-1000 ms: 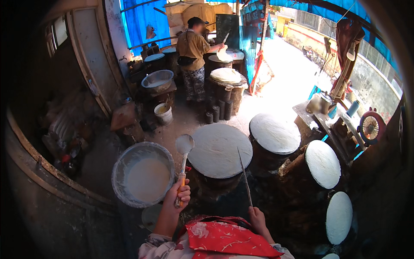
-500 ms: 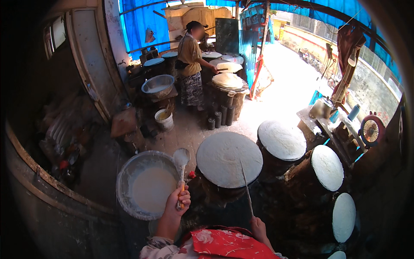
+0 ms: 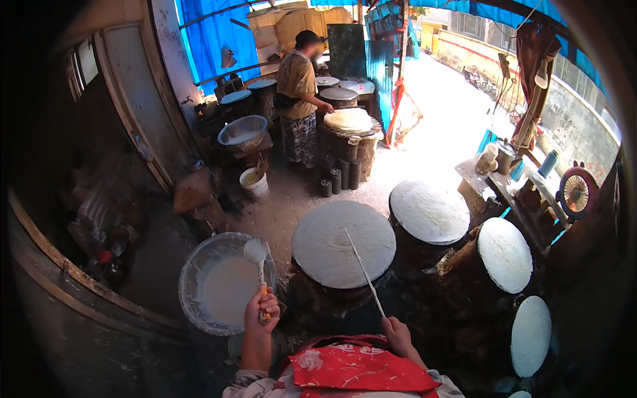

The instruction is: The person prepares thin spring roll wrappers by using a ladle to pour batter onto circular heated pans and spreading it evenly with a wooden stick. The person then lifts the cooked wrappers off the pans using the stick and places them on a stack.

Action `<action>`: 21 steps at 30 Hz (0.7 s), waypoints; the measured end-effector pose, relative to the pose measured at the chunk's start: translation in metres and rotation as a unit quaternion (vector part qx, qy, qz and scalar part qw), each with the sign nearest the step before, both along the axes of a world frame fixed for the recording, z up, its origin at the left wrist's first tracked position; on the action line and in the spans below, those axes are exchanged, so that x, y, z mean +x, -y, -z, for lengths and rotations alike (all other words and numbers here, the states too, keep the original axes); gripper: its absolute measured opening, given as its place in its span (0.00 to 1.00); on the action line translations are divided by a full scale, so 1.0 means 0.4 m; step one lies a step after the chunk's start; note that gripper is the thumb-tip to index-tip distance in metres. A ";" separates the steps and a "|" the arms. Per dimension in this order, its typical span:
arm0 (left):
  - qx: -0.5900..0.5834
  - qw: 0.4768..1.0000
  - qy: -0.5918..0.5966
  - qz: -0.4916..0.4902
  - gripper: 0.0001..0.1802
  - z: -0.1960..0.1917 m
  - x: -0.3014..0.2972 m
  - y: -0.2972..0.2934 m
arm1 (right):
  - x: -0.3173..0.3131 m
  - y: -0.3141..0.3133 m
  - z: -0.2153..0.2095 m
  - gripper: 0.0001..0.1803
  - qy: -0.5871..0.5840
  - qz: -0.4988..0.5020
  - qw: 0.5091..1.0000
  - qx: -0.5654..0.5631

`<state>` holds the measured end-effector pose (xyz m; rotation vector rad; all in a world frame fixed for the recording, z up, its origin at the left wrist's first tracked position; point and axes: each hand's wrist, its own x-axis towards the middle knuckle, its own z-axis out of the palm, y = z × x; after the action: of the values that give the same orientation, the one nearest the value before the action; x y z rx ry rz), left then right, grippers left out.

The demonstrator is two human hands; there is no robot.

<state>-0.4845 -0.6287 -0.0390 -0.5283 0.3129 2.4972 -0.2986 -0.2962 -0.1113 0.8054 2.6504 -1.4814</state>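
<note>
My left hand (image 3: 260,313) is closed round the orange handle of a batter-coated ladle (image 3: 256,251). The ladle's bowl is over the right rim of a wide plastic basin (image 3: 188,282), which holds pale liquid batter (image 3: 229,292). My right hand (image 3: 398,333) grips the near end of a thin, whitish stick (image 3: 366,277). The stick's far tip reaches over the middle of a round griddle coated with a pale sheet of batter (image 3: 322,249). Both forearms come in beside a red flowered apron (image 3: 361,368).
More batter-covered griddles (image 3: 430,212) curve away down the right side. A co-worker (image 3: 296,83) stands at the back, one hand at a stack of thin flatbreads (image 3: 348,121). A white bucket (image 3: 255,184), a metal basin (image 3: 242,132) and a fan (image 3: 576,192) stand around.
The ladle has moved left toward the basin with my left hand. The stick's tip has shifted left and farther away. The co-worker's sheet has left the far griddle, now bare.
</note>
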 end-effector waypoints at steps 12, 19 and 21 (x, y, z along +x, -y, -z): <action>-0.054 0.997 0.017 -0.059 0.12 0.001 0.080 -0.128 | 0.025 -0.181 0.032 0.20 0.051 -0.046 0.998 -0.004; -0.084 0.993 0.010 -0.084 0.14 0.015 0.114 -0.147 | 0.009 -0.255 0.035 0.20 0.049 -0.116 0.991 0.050; -0.087 0.993 0.003 -0.074 0.14 0.002 0.115 -0.185 | 0.040 -0.315 0.045 0.19 0.035 -0.123 0.987 0.095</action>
<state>-0.4387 -0.5547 -0.0398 -0.6507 0.5080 2.6251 -0.2826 -0.1703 -0.1294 0.5008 2.7468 -1.1389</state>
